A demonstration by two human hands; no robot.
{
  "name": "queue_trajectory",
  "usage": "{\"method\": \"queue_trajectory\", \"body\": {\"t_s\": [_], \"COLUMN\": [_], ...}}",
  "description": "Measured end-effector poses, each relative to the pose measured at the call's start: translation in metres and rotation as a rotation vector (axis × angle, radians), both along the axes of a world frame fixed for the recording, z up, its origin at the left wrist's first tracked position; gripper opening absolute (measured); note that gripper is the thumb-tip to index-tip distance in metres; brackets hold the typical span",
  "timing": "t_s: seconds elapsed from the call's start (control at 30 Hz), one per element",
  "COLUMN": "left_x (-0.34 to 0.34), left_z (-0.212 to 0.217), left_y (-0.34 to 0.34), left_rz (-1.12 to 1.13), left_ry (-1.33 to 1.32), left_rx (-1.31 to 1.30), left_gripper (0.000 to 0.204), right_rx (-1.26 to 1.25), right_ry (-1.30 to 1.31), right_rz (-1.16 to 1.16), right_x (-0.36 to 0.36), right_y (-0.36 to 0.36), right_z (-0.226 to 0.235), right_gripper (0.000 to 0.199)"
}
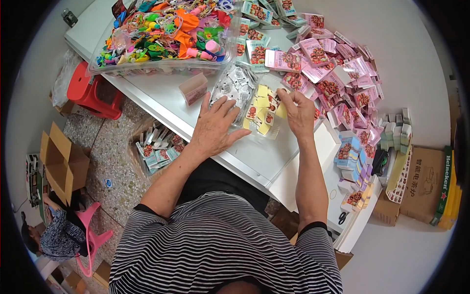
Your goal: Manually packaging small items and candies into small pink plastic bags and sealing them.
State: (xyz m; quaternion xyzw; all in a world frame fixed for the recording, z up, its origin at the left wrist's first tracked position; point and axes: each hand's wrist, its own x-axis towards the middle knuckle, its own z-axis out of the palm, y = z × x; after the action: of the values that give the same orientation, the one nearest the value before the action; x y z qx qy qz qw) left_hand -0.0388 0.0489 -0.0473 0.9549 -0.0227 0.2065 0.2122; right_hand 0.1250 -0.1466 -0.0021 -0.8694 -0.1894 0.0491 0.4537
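A long white tabletop (161,93) runs slantwise under the person, who sits close against its near edge so both forearms reach it easily. At its far end stands a clear plastic tray heaped with bright small toys (164,34), apparently stock kept within arm's reach. To the right spreads a loose pile of small pink printed cartons (338,78), spilling toward a few blue cartons (348,151) stacked near the table's edge. A single pale pink box (194,88) lies alone in front of the tray. Just beside it sits a heap of tiny clear plastic packets (237,83).

Between the hands lies a transparent sheet carrying small yellow and red picture stickers (262,111), flat on the table, near the front edge. The left hand (215,128) rests palm down with fingers spread, its fingertips on the sheet's left side and touching the packet heap; it grips nothing, and seems to pin the sheet flat. The right hand (298,110) is half curled at the sheet's upper right corner, thumb and forefinger pinched together on a sticker or the sheet's edge; I cannot tell which.
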Motion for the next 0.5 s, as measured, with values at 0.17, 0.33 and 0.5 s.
{"method": "queue_trajectory", "body": {"t_s": [0.17,0.33,0.5], "left_x": [-0.001,0.0,0.0], "left_z": [0.001,0.0,-0.002], "left_y": [-0.001,0.0,-0.001], "left_rz": [0.001,-0.004,0.002], "left_ry": [0.0,-0.007,-0.02], "left_rx": [0.0,-0.006,-0.003], "left_gripper": [0.061,0.06,0.06], "right_rx": [-0.135,-0.195,-0.723], "right_ry": [-0.245,-0.515,-0.418], "right_rz": [0.048,0.102,0.409], "right_x": [0.01,0.001,-0.022], "right_y": [0.0,-0.004,0.004], "right_z": [-0.004,-0.009,-0.008], "right_gripper": [0.035,0.039,0.052]}}
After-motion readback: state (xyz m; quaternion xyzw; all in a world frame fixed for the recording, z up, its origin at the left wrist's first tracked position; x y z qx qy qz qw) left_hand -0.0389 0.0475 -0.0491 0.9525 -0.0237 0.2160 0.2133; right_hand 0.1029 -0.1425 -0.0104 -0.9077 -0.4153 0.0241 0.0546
